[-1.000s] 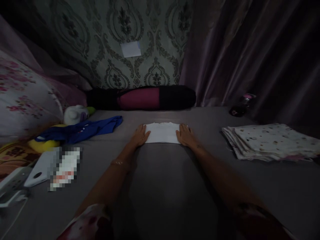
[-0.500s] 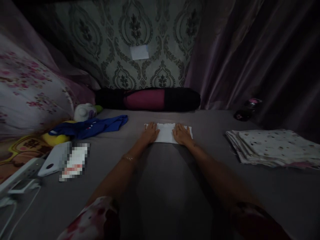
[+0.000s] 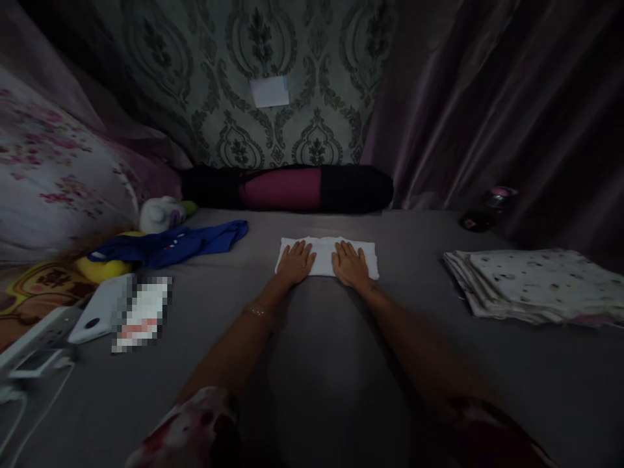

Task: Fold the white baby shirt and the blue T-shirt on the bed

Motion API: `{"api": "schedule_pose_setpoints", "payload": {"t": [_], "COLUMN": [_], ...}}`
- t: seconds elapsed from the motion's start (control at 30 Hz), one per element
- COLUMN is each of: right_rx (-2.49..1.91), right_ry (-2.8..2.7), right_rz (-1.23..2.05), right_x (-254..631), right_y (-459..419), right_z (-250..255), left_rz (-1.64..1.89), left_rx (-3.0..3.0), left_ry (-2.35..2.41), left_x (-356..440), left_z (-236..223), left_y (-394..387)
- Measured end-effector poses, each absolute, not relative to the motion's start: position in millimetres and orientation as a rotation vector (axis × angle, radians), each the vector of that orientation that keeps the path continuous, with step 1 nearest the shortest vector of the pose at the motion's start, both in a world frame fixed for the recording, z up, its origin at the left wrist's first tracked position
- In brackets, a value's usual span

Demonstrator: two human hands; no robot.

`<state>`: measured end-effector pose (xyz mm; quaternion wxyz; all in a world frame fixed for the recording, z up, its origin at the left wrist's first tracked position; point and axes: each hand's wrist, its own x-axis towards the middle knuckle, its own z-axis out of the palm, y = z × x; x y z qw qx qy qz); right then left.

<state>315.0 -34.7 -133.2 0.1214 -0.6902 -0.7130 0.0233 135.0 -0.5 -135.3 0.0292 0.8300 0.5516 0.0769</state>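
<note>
A white folded cloth (image 3: 322,259) lies flat on the grey sheet (image 3: 331,364), straight ahead of me. My left hand (image 3: 296,261) rests palm down on its left part, fingers stretched forward. On the right part lies my right hand (image 3: 351,262), also flat with the fingers apart. A strip of the cloth shows between the two hands, and its outer ends stick out past them. Neither hand grips anything.
Left are a blue garment (image 3: 178,246), plush toys (image 3: 160,214), a white power bank-like device (image 3: 100,311) and a power strip (image 3: 41,331). A folded patterned cloth stack (image 3: 546,286) and a dark bottle (image 3: 482,214) stand right. A black-and-maroon long bag (image 3: 283,188) lies along the wall.
Both hands have slid a little inward over the white cloth, so more of its outer ends shows. The view has tilted slightly.
</note>
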Motion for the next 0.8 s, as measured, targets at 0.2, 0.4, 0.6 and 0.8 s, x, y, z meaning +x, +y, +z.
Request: {"api": "schedule_pose_setpoints", "payload": {"t": [0.2, 0.4, 0.6, 0.8], "right_rx": [-2.057, -1.982, -1.904, -1.897], "right_ry": [-2.112, -2.151, -2.168, -2.147], "right_rz": [0.172, 0.247, 0.110, 0.058], "right_x": [315.2, 299.6, 285.8, 285.3], "right_y": [-33.4, -27.4, -28.3, -29.9], "right_z": [-122.6, -106.6, -123.8, -129.4], "left_rz": [0.231, 0.367, 0.426, 0.480], "left_rx": [2.532, 2.570, 2.507, 2.538], "left_ry": [1.703, 1.686, 1.685, 1.694], "left_x": [136.8, 153.2, 160.1, 160.1], "left_z": [-128.6, -122.1, -138.6, -143.0], "left_y": [-3.0, -6.1, -6.5, -5.5]}}
